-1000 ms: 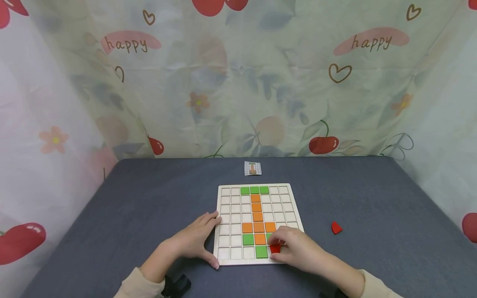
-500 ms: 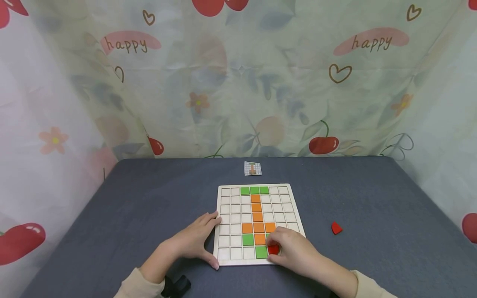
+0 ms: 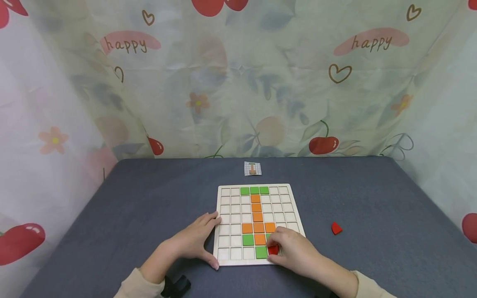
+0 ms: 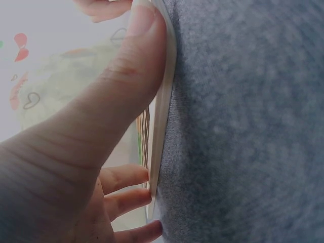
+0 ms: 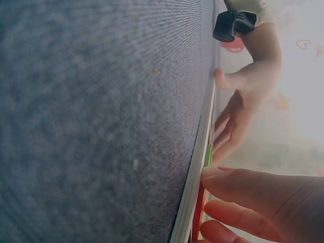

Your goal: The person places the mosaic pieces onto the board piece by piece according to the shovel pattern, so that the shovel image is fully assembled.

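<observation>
A white grid board (image 3: 225, 241) lies on the dark cloth-covered table, with green tiles (image 3: 261, 252) and orange tiles (image 3: 257, 216) set in some of its squares. At its front row, my right hand (image 3: 296, 252) pinches a red piece (image 3: 273, 250) between thumb and fingers, just right of a green tile. In the right wrist view only a thin red edge (image 5: 198, 215) shows beside the thumb. My left hand (image 3: 193, 240) rests against the board's left side, fingers spread, thumb (image 4: 136, 61) at the front left corner. The right hand hides part of the board's front right.
Right of the board lies a second red piece (image 3: 336, 228) with one rounded side. A small printed card (image 3: 252, 168) with a grid pattern sits behind the board. A patterned curtain (image 3: 238, 82) hangs behind the table.
Since one second ago my right hand has shifted slightly left with the red piece, bringing it against the green tile. Over the last half second it barely moves. My left hand stays put.
</observation>
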Tool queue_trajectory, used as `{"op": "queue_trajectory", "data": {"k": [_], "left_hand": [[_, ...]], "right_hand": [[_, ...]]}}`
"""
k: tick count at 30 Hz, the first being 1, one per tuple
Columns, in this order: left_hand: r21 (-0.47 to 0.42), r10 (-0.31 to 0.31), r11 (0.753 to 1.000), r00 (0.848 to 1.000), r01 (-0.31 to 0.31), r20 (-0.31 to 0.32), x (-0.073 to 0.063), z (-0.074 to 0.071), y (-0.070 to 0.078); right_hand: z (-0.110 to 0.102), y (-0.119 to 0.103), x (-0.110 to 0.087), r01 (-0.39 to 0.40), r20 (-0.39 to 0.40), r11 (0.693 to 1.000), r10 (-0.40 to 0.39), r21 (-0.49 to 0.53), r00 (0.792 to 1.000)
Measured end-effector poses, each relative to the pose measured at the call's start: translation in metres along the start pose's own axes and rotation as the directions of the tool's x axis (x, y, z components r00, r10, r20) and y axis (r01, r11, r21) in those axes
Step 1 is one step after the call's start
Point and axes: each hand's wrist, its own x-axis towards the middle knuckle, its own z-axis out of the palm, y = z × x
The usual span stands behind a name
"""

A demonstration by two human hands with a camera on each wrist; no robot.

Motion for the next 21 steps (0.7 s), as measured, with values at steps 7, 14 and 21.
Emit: {"op": "queue_trajectory", "data": {"k": [7, 14, 21], "left_hand": [[0.002, 0.0, 1.0, 1.0, 0.0, 0.003, 0.0, 0.0, 0.001], [0.005, -0.003, 1.0, 1.0, 0.003, 0.006, -0.001, 0.0, 0.002], [0.0, -0.009, 1.0, 1.0, 0.009, 0.006, 0.0, -0.001, 0.002]], "right_hand": [[-0.005, 0.004, -0.001, -0.001, -0.01, 0.999, 0.001, 0.043, 1.0], [-0.036, 0.025, -0.006, -0.083, -0.081, 0.992, 0.091, 0.097, 0.993], [-0.063, 0.067, -0.017, -0.24, -0.147, 0.971, 0.24, 0.019, 0.96]]}}
